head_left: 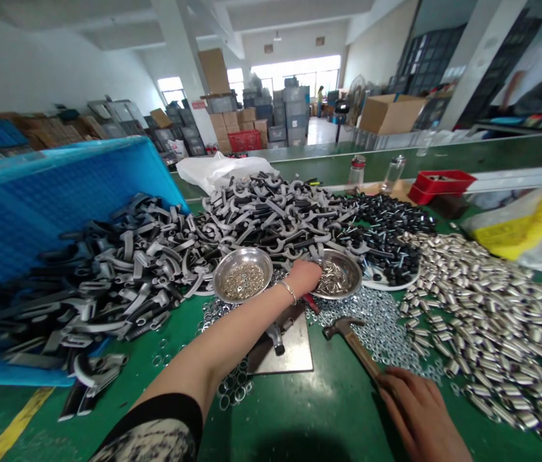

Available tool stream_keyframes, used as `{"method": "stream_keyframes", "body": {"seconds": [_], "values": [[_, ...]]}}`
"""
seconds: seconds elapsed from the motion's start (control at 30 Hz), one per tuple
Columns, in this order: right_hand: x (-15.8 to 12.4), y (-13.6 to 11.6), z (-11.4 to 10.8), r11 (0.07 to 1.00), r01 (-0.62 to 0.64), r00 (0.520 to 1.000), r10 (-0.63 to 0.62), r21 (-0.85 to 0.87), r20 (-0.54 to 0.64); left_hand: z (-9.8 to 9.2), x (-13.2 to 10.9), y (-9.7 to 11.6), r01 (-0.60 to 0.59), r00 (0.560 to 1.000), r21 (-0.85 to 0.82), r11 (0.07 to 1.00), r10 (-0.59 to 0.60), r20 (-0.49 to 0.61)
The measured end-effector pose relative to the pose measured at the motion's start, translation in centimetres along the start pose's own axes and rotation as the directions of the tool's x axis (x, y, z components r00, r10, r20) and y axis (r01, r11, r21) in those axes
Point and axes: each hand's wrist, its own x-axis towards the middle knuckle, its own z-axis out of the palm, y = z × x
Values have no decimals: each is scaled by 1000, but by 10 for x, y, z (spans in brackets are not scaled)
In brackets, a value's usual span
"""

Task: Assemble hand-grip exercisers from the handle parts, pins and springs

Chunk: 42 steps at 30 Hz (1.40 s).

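The left hand is stretched forward over the green table and is placed at the near rim of the right bowl, a shallow steel dish in which small metal pins are heaped. The fingertips are dipped among the pins. Whether one is already pinched cannot be told, because the fingers are hidden by the back of the hand. The right hand is held low at the near edge, well apart from the left one. It is closed around the end of the handle of a hammer, whose head is rested on the ring washers spread on the table.

Between the two hands a steel plate is laid flat, and a small fixture is stood on it, just beside the left forearm. A left bowl with finer pieces is set beside the right bowl. Curved handles are piled behind both bowls and are spilled from a blue crate. Metal sleeves are heaped at the right.

The step in hand is judged to be the picking of a pin from the bowl. A fine pinch on one single piece is called for, since the pins are packed closely together. Care is also needed with the hammer, because its head is laid among loose washers that are easily scattered.
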Motion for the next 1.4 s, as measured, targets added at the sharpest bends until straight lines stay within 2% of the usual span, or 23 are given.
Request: {"method": "stream_keyframes", "body": {"seconds": [0.07, 0.17, 0.27, 0.33, 0.37, 0.43, 0.5, 0.53, 0.6, 0.63, 0.7, 0.8, 0.87, 0.97, 1.03, 1.1, 1.17, 1.23, 1.3, 1.4], "values": [[6, 11, 2, 993, 19, 1000, -16, -117, 24, 0, -4, -1, 8, 999, -34, 999, -10, -44], [19, 17, 7, 991, 14, 997, -2, -134, 83, -7, -9, 2, 10, 994, -117, 993, -23, -107], [36, 11, 0, 998, -57, 988, 56, 3, 146, -23, -24, 2, -11, 989, -218, 976, -21, -145], [46, 2, -11, 965, -191, 960, 146, 179, 240, -32, -49, -3, -61, 982, -345, 937, -5, -186], [51, -4, -17, 917, -291, 926, 199, 273, 320, -35, -65, -7, -87, 978, -426, 901, -5, -210], [55, -16, -23, 745, -518, 811, 271, 421, 518, -36, -105, -18, -94, 968, -584, 806, -63, -243], [54, -25, -22, 540, -686, 692, 277, 488, 667, -28, -146, -29, -5, 958, -709, 705, -201, -206], [53, -28, -18, 468, -730, 656, 278, 498, 701, -21, -164, -34, 51, 947, -758, 650, -272, -169], [51, -33, -9, 420, -756, 636, 288, 502, 716, -6, -190, -39, 113, 923, -818, 564, -365, -124], [50, -36, -4, 431, -746, 648, 295, 507, 703, 2, -198, -41, 118, 913, -826, 551, -387, -128], [49, -42, 3, 464, -704, 693, 288, 537, 660, 16, -203, -41, 117, 893, -802, 586, -415, -173], [49, -54, 3, 509, -631, 760, 252, 585, 599, 30, -196, -40, 153, 869, -742, 652, -447, -213], [49, -59, -2, 611, -574, 787, 229, 544, 573, 35, -190, -40, 175, 865, -717, 674, -453, -215], [48, -64, -7, 812, -398, 854, 159, 426, 495, 39, -186, -40, 198, 864, -688, 698, -457, -214], [47, -65, -7, 883, -295, 889, 114, 365, 443, 38, -186, -39, 209, 864, -668, 714, -455, -216], [49, -65, -4, 901, -260, 892, 87, 348, 443, 34, -188, -38, 175, 894, -573, 801, -372, -248], [54, -63, -3, 899, -264, 865, 61, 349, 498, 28, -191, -37, 76, 943, -383, 921, -191, -272], [62, -62, -5, 920, -231, 843, 27, 317, 537, 23, -195, -36, -18, 966, -218, 976, -39, -256], [70, -66, -10, 955, -157, 855, 4, 253, 519, 23, -202, -34, -5, 964, -203, 979, -49, -260], [82, -83, -17, 980, -64, 899, -25, 189, 437, 29, -214, -29, 86, 954, -305, 948, -167, -248]]}}
